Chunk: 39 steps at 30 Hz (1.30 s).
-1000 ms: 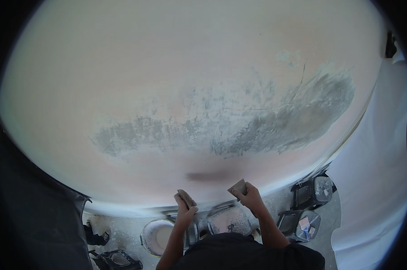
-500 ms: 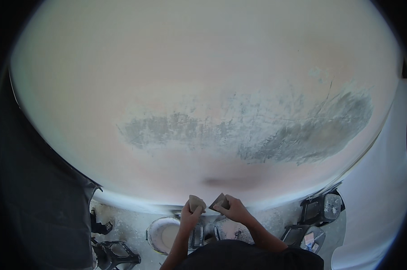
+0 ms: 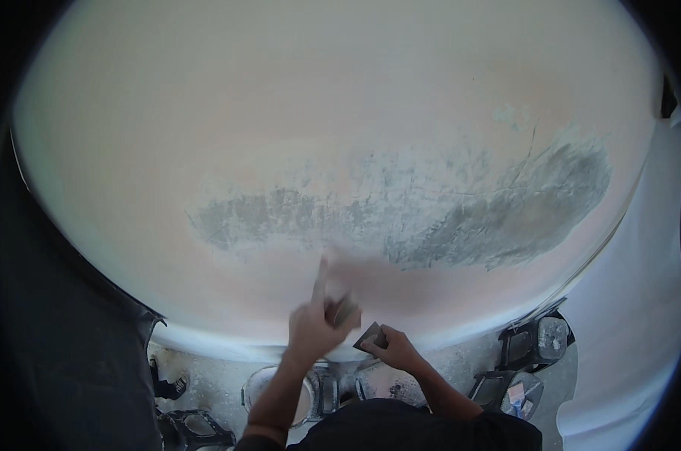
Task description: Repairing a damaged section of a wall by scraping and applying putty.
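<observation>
My left hand (image 3: pixel 316 325) is raised in front of a large pale curved surface (image 3: pixel 227 113), its index finger stretched forward and its other fingers bent round a small grey-brown scraper (image 3: pixel 343 310). Motion blurs this hand, and most of its scraper is hidden. Lower and to the right, my right hand (image 3: pixel 392 347) grips a flat, dark, square-edged scraper (image 3: pixel 369 336) between thumb and fingers. Grey filler patches (image 3: pixel 498 222) spread across the surface, darkest at the right, with thin cracks above them. My pointing finger is just below the patches; whether it touches the surface I cannot tell.
Below the surface's lower edge stand a whitish round tub (image 3: pixel 259 383) and dark stools, one (image 3: pixel 539 342) at the right and another (image 3: pixel 194 430) at the lower left. A shoe (image 3: pixel 176 388) shows at left. Dark sheeting (image 3: pixel 62 316) hangs left, white sheeting (image 3: pixel 618 331) right.
My left hand has moved up and forward from beside the right hand and stretched out its index finger. My right hand has barely moved. The view has shifted slightly.
</observation>
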### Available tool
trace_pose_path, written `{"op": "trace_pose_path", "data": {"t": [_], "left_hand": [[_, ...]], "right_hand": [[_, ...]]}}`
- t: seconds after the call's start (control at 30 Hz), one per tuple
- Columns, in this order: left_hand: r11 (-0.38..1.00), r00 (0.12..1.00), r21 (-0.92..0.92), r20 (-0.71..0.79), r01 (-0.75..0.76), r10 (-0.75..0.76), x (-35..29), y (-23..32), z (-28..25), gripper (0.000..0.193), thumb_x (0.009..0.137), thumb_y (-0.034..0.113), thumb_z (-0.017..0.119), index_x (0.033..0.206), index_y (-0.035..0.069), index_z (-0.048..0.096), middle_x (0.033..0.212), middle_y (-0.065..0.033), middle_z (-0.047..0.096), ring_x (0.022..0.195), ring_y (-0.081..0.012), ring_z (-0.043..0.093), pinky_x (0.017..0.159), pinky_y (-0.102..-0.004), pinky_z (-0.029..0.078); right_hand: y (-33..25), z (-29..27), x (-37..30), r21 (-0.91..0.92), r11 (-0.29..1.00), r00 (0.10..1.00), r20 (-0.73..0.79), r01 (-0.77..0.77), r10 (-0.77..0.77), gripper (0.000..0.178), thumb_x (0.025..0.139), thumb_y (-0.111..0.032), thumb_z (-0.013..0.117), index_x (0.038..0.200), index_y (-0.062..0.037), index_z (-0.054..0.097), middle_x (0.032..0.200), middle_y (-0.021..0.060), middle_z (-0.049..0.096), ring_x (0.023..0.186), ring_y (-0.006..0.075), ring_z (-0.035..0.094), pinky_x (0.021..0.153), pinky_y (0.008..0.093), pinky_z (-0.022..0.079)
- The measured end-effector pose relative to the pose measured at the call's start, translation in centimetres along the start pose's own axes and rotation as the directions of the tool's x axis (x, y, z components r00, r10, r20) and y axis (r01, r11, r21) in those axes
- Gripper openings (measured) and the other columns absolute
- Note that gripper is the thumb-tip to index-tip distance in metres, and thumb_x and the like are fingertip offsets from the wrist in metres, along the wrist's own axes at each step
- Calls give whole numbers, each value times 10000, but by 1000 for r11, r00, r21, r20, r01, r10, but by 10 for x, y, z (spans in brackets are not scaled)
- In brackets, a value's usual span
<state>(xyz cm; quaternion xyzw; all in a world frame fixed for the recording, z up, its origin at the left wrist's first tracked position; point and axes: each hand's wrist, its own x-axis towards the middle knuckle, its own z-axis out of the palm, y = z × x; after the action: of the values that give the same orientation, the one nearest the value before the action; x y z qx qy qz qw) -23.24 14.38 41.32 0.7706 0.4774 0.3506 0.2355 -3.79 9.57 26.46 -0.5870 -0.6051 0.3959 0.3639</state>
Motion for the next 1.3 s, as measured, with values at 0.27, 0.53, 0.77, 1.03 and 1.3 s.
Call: {"op": "trace_pose_path", "data": {"t": [0.27, 0.53, 0.77, 1.03, 1.3], "left_hand": [[891, 932, 432, -246, -140, 266, 73, 48, -19, 896, 869, 420, 654, 1566, 194, 140, 632, -91, 640, 545, -319, 632, 527, -420, 518], [889, 916, 384, -204, -251, 347, 66, 30, -31, 782, 825, 357, 726, 1504, 223, 363, 623, -63, 631, 524, -270, 618, 526, -363, 512], [862, 820, -73, -358, -502, 447, 79, -12, -40, 424, 772, 208, 794, 1141, 55, 654, 701, -64, 645, 526, -126, 566, 528, -259, 474], [674, 888, -622, -77, -399, 454, 78, -61, -70, 308, 811, 177, 751, 1013, -32, 649, 665, -35, 620, 497, -99, 537, 493, -249, 453], [-49, 576, -983, -144, -177, 804, 116, -112, -76, 484, 917, 375, 688, 1035, -88, 609, 563, -74, 563, 428, -192, 548, 401, -318, 466]], "right_hand": [[-11, -16, -12, 120, 993, 997, -72, -23, 32, 383, 850, -301, 764, 895, 45, 605, 744, 134, 681, 609, 156, 648, 573, 300, 511], [-135, -91, 7, 54, 969, 792, -589, 240, -163, 264, 859, -179, 751, 916, 34, 606, 694, 103, 669, 604, 119, 642, 552, 274, 494], [-210, -80, 66, -225, 931, 643, -674, 289, -362, 350, 843, -229, 770, 893, 50, 565, 703, 206, 644, 623, 276, 667, 591, 364, 508], [-234, -63, 73, -179, 967, 699, -668, 183, -256, 389, 852, -258, 770, 859, 58, 544, 685, 211, 630, 599, 257, 649, 581, 352, 504], [-220, -71, 79, -110, 979, 712, -674, 170, -199, 332, 844, -242, 779, 894, 39, 609, 644, 79, 624, 591, 113, 581, 558, 274, 468]]}}
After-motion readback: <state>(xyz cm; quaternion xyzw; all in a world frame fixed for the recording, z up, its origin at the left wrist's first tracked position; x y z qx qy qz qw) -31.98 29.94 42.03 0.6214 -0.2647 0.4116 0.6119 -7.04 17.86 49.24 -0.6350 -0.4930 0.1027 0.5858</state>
